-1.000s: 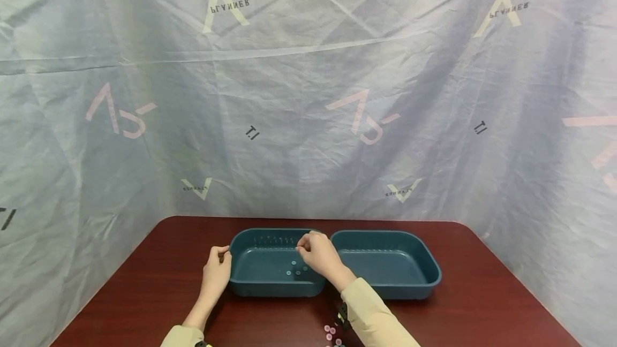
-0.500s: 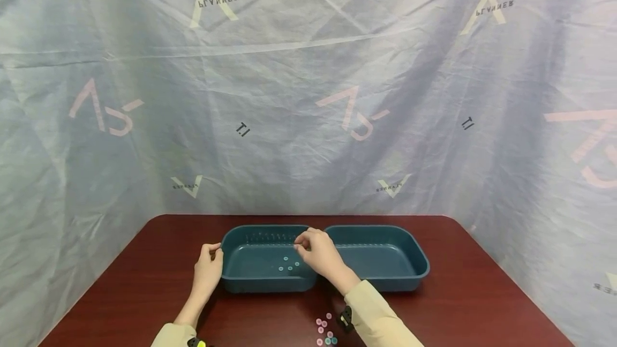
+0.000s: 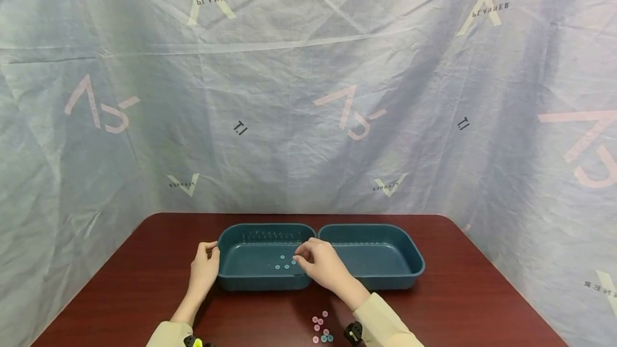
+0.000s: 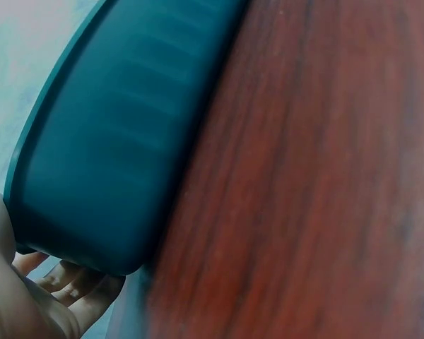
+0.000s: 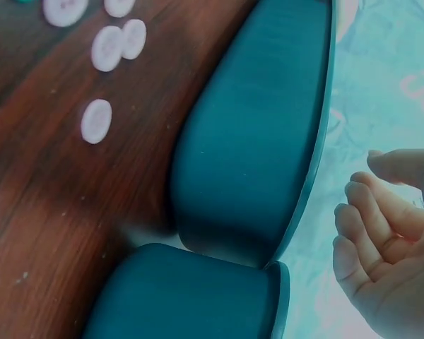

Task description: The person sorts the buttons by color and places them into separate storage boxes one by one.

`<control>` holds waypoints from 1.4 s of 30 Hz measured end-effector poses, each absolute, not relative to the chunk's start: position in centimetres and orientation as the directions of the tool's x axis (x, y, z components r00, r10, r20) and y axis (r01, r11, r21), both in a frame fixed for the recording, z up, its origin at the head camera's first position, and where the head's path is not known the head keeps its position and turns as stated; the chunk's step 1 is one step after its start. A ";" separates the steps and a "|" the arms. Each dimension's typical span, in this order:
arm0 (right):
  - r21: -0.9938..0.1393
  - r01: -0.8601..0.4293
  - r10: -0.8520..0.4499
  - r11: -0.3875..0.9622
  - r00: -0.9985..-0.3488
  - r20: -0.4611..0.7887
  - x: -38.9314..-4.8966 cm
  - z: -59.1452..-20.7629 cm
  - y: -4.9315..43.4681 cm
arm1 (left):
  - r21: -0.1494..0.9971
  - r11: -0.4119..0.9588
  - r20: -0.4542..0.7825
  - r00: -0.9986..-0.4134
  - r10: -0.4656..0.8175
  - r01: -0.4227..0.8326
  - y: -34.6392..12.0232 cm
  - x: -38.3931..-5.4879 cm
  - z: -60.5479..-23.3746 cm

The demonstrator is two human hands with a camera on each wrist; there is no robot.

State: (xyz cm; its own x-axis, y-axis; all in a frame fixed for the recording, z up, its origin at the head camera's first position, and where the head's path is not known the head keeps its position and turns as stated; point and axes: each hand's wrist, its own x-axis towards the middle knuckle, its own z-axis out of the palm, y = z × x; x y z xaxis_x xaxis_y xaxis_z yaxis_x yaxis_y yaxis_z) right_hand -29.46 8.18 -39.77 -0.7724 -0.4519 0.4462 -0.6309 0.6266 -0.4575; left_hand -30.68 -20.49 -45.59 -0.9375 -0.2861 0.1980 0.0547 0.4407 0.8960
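Observation:
My left hand (image 3: 204,268) grips the left end of a dark teal plastic tray (image 3: 265,283). In the left wrist view that hand (image 4: 39,296) has its thumb side at the rim and fingers curled against the tray's end wall (image 4: 120,141). Several small blue buttons (image 3: 282,257) lie on this tray's floor, towards its right. Over the tray's right end hovers my right hand (image 3: 325,264), apart from it. In the right wrist view the right hand (image 5: 389,233) has loosely bent fingers, its thumb stands off from them, and nothing shows between.
A second teal tray (image 3: 381,281) stands right beside the first, their ends nearly touching. On the dark red table (image 3: 260,317) in front lie several pink buttons (image 3: 316,327) and two blue buttons (image 3: 327,338). A printed grey cloth (image 3: 289,165) hangs behind the table.
My right hand has drawn slightly nearer to me and rightward over the left tray, its fingertips parting. The left hand keeps its grip. The head view has shifted a little.

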 end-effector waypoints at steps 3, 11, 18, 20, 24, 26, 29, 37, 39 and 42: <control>-0.463 -0.633 -0.457 0.621 -0.772 0.442 -29.2 -39.9 8.4 | 0.896 0.440 0.198 -0.937 -0.286 0.055 -20.5 -30.8 -45.6; -0.490 -0.645 -0.489 0.587 -0.764 0.421 -28.0 -40.2 8.9 | 0.895 0.443 0.200 -0.934 -0.297 0.051 -20.5 -30.8 -45.6; -0.490 -0.644 -0.498 0.587 -0.765 0.409 -27.0 -40.5 9.4 | 0.897 0.439 0.190 -0.938 -0.291 0.046 -20.4 -30.9 -45.6; -0.487 -0.649 -0.499 0.584 -0.761 0.415 -26.8 -40.6 9.6 | 0.897 0.440 0.191 -0.938 -0.289 0.046 -20.4 -30.9 -45.5; -0.495 -0.654 -0.505 0.573 -0.757 0.415 -26.4 -40.9 10.0 | 0.895 0.443 0.190 -0.939 -0.286 0.046 -20.5 -30.8 -45.5; -0.499 -0.656 -0.509 0.566 -0.755 0.414 -26.2 -41.0 10.2 | 0.896 0.442 0.189 -0.938 -0.289 0.044 -20.5 -30.8 -45.5; -0.497 -0.659 -0.515 0.565 -0.752 0.413 -26.0 -41.2 10.4 | 0.896 0.442 0.188 -0.938 -0.290 0.043 -20.5 -30.8 -45.5; -0.497 -0.639 -0.520 0.586 -0.768 0.374 -25.6 -41.9 11.1 | 0.895 0.444 0.189 -0.934 -0.302 0.038 -20.4 -30.9 -45.5; -0.495 -0.636 -0.521 0.592 -0.771 0.367 -25.6 -42.0 11.3 | 0.895 0.445 0.190 -0.933 -0.305 0.037 -20.5 -30.9 -45.5; -0.493 -0.629 -0.524 0.601 -0.776 0.351 -25.5 -42.3 11.6 | 0.894 0.447 0.191 -0.934 -0.303 0.038 -20.4 -30.9 -45.5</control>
State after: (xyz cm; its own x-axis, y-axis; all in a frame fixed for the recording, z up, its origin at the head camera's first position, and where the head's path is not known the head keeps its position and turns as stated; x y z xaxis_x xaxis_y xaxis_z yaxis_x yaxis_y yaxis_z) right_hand -25.45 11.58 -42.34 -0.7760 -0.5240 0.3511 -0.6289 0.6008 -0.4935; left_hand -30.89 -20.45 -45.53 -0.9336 -0.3032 0.1907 0.0376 0.4466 0.8940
